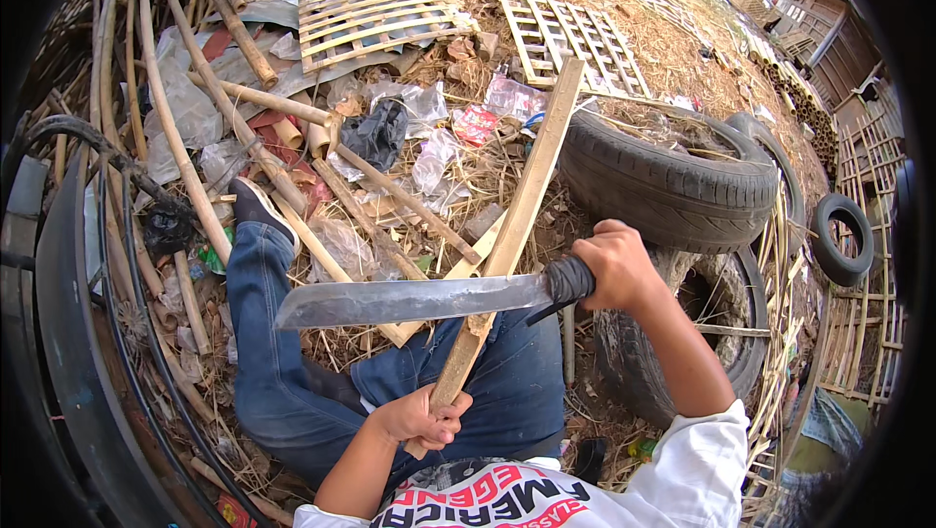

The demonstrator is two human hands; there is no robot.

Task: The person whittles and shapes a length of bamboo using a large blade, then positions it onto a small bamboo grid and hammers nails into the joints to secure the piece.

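Note:
My left hand grips the near end of a long split bamboo slat that slants up and away to the right, over my knees. My right hand is closed around the dark wrapped handle of a big machete. Its broad grey blade lies crosswise, pointing left, and its edge meets the slat partway up. My legs in blue jeans stretch out below, one dark shoe to the left.
Two stacked car tyres stand right of the slat, another tyre farther right. Bamboo poles, plastic bags and scraps litter the straw ground. Woven bamboo panels lie at the back. A dark curved rim edges the left.

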